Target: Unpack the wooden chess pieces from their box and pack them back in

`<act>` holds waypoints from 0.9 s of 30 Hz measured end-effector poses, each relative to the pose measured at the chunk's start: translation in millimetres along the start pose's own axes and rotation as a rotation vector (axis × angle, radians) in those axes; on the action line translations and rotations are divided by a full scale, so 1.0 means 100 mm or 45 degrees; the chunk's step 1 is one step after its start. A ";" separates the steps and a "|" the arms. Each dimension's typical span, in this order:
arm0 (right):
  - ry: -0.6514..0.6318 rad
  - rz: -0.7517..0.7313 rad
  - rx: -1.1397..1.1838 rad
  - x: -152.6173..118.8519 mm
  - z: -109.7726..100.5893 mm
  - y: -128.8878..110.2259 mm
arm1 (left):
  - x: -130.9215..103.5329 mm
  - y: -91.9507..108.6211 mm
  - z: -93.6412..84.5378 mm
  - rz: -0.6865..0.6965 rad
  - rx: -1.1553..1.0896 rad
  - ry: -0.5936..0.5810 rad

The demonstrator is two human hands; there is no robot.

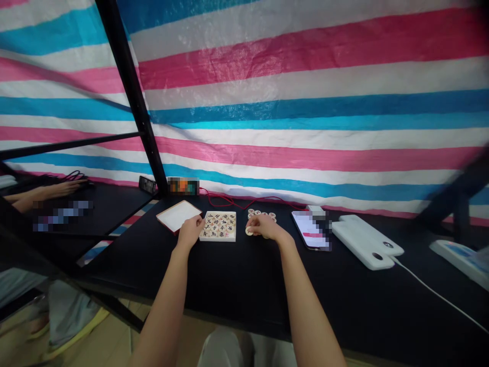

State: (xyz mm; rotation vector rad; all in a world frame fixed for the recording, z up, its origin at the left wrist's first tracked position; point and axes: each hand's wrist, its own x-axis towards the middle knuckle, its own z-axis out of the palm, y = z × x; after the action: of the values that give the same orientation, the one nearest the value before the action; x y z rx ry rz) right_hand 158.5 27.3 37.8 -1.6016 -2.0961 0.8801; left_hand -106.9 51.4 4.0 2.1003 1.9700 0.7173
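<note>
1. The head view, the single one, comes from a camera worn on the head, above the near side of the black table [244, 285]
2. It faces forward and down: the striped sheet [305, 117] fills the upper half, the knees [221, 349] the bottom edge
3. The left hand [191, 229] and right hand [263, 227] appear small, just below mid-frame
4. It spreads wide, reaching a neighbouring desk [110, 209] at left; the blurred dark shape [454, 178] at right is probably a post

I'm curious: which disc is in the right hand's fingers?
The pale disc in the right hand; the others lie in the white box or the cluster beside that hand.
</note>
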 end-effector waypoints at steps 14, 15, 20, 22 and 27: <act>0.054 0.038 -0.396 -0.04 -0.03 -0.10 | 0.02 0.01 0.05 -0.016 0.077 -0.020; 0.044 0.039 -0.394 -0.05 -0.03 -0.11 | 0.02 0.01 0.05 -0.016 0.084 -0.020; -0.006 0.085 -0.385 -0.12 -0.03 -0.18 | 0.03 0.02 0.05 -0.018 0.102 -0.025; -0.007 0.084 -0.384 -0.12 -0.03 -0.19 | 0.02 0.02 0.04 -0.015 0.096 -0.025; 0.087 -0.108 -0.292 -0.08 -0.02 -0.23 | 0.01 0.03 0.04 0.019 0.073 -0.021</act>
State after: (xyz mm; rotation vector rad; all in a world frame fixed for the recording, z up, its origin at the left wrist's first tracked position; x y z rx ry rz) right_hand 144.9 16.6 54.9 -1.6127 -2.2649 0.5654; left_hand -102.4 52.8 2.1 2.1483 1.9919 0.6514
